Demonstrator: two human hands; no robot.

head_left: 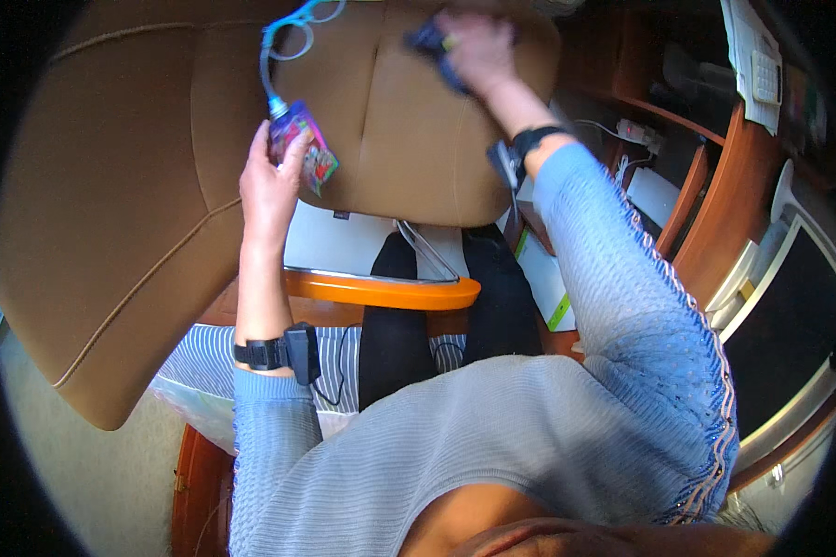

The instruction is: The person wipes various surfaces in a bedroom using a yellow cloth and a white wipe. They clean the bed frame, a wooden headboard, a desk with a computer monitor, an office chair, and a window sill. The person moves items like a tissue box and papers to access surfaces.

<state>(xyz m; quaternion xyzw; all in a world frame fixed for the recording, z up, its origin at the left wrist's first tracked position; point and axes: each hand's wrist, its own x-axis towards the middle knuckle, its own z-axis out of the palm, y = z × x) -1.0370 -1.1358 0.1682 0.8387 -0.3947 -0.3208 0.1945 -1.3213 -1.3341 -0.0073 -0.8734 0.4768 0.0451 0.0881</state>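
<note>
My left hand (271, 176) is closed round a small flat colourful pouch (305, 147) in purple, pink and green. A light-blue cord with loops (294, 39) runs up from the top of this pouch towards the upper edge. Beyond it to the right, my right hand (481, 51) is smeared by motion. It grips a dark blue thing (425, 42) whose kind I cannot make out, just over the far part of the brown padded seat (409, 139).
A larger brown padded piece (121, 186) fills the left side. Below the seat shows an orange curved edge (381, 290) with a metal frame. On the right stand a wooden desk (724, 176), a monitor (799, 306), and papers with a white calculator (764, 77).
</note>
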